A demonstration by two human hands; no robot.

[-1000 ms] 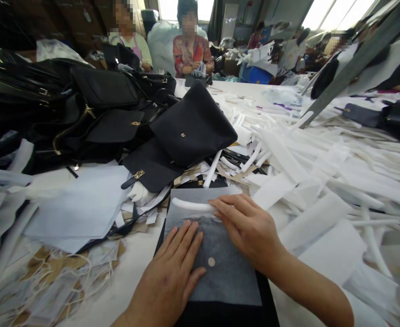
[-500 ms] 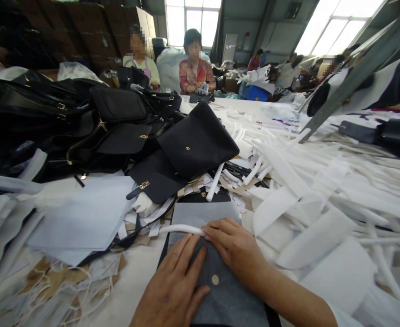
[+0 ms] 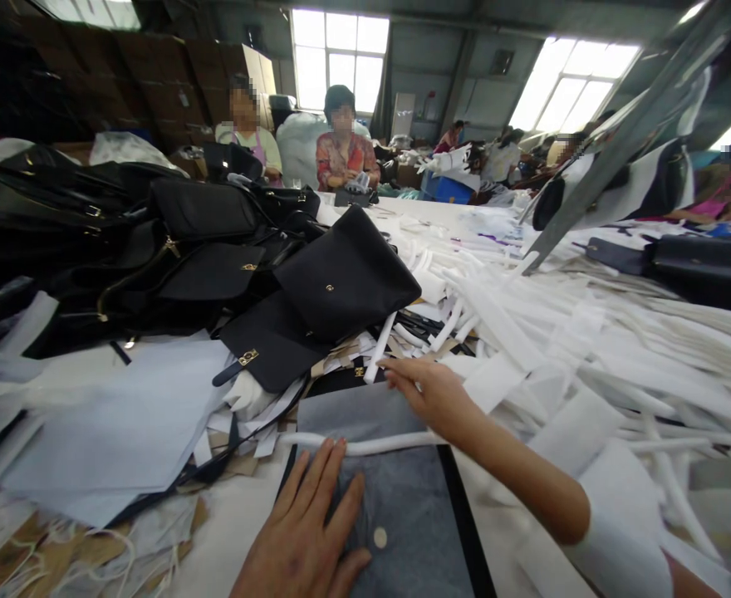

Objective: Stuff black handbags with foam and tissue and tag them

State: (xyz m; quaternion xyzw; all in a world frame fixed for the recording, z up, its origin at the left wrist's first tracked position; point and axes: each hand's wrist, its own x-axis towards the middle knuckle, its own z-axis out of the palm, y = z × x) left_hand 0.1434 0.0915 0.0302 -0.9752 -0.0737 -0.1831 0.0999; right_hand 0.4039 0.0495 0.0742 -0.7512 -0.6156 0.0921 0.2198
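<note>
My left hand (image 3: 316, 527) lies flat with spread fingers on a grey-lined black bag piece (image 3: 409, 507), its fingertips touching a white foam roll (image 3: 378, 444). The roll runs across the piece, below a grey flap (image 3: 350, 411). A small pale disc (image 3: 380, 537) shows on the grey lining beside my left thumb. Above the flap, my right hand (image 3: 431, 394) is closed, its fingertips together near the lower end of another white roll (image 3: 380, 349); whether they grip it is hard to tell.
Black bags (image 3: 203, 208) are heaped at the left, with one bag (image 3: 350, 278) straight ahead. White sheets (image 3: 122, 423) lie at left. White strips (image 3: 565, 332) cover the right side, below a slanting metal bar (image 3: 596, 174). Two people sit across the table.
My right hand has left the roll on the grey piece and moved up toward the other white roll. The left hand stays on the piece. The view has tilted up and shifted right.
</note>
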